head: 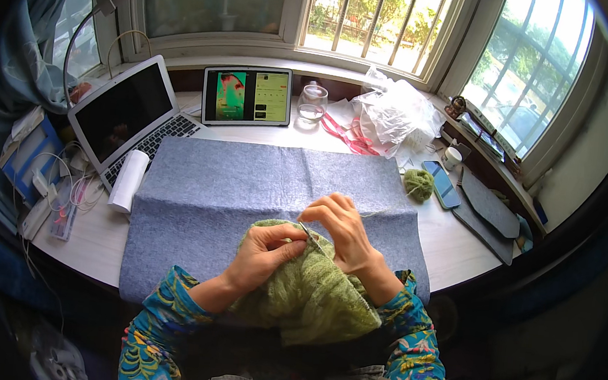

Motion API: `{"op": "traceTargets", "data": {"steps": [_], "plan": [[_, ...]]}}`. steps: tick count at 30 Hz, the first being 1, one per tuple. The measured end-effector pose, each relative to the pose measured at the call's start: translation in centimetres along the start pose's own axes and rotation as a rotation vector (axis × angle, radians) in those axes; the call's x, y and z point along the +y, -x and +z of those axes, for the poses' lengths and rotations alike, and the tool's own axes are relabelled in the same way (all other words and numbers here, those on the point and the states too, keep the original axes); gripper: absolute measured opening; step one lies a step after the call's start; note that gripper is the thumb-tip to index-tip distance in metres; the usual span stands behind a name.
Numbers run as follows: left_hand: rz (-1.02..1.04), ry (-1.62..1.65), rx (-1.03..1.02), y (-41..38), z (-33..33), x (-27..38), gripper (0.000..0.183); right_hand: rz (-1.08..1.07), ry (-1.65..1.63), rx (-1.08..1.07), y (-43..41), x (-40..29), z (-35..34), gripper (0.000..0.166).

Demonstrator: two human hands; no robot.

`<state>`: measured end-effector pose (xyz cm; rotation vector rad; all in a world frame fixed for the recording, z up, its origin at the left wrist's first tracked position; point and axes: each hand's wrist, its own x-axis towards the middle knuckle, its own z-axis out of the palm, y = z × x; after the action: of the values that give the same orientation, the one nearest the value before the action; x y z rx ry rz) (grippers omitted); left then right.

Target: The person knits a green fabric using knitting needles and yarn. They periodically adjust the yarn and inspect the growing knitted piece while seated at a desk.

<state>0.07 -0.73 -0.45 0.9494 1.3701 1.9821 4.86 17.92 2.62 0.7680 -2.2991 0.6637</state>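
A piece of fuzzy light-green knitting (310,297) hangs in front of me over the near edge of the table. My left hand (269,251) pinches its upper edge between thumb and fingers. A thin metal knitting needle (312,238) slants across the top of the work, its tip by my left fingertips. My right hand (339,233) is on the far right side of the knitting, with curled fingers raised close to the needle tip; its thumb is mostly hidden. A strand of green yarn (380,213) runs from near my right hand towards a small green yarn ball (418,185).
A blue-grey felt mat (219,178) covers the table's middle. Behind it stand a laptop (128,106), a lit tablet (245,121), a drinking glass (312,105) and a white plastic bag (395,114). At right lie a phone (441,184) and a grey felt case (487,215); a white roll (129,180) lies left.
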Motion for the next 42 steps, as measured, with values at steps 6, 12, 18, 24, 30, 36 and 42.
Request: {"op": "traceTargets", "data": {"steps": [6, 12, 18, 24, 30, 36, 42], "plan": [[-0.044, 0.102, 0.082, 0.0, 0.2, 1.1, 0.018, -0.059, 0.306, 0.238, 0.7, -0.8, -0.8, 0.025], [-0.038, 0.158, 0.167, -0.1, 0.0, 1.4, 0.015, -0.083, 0.259, 0.298, 0.7, -1.4, -0.3, 0.016], [0.029, 0.158, 0.195, -0.1, -0.2, 0.9, 0.015, -0.103, 0.299, 0.234, 0.5, -1.7, -0.2, 0.016], [0.01, 0.177, 0.152, -0.1, -0.3, 0.7, 0.014, -0.057, 0.368, 0.221, 0.5, -1.8, -0.1, 0.013], [-0.022, 0.089, 0.053, -0.3, 0.4, 0.2, 0.009, 0.172, -0.033, 0.004, -1.0, -1.5, 0.2, 0.041], [-0.024, 0.116, 0.116, -0.3, 0.3, 0.5, 0.015, 0.032, 0.318, 0.279, 0.7, -2.3, -0.9, 0.031], [0.08, 0.132, 0.203, -0.3, 0.0, 0.4, 0.018, -0.038, 0.381, 0.346, 0.8, -2.1, -0.4, 0.02]]}}
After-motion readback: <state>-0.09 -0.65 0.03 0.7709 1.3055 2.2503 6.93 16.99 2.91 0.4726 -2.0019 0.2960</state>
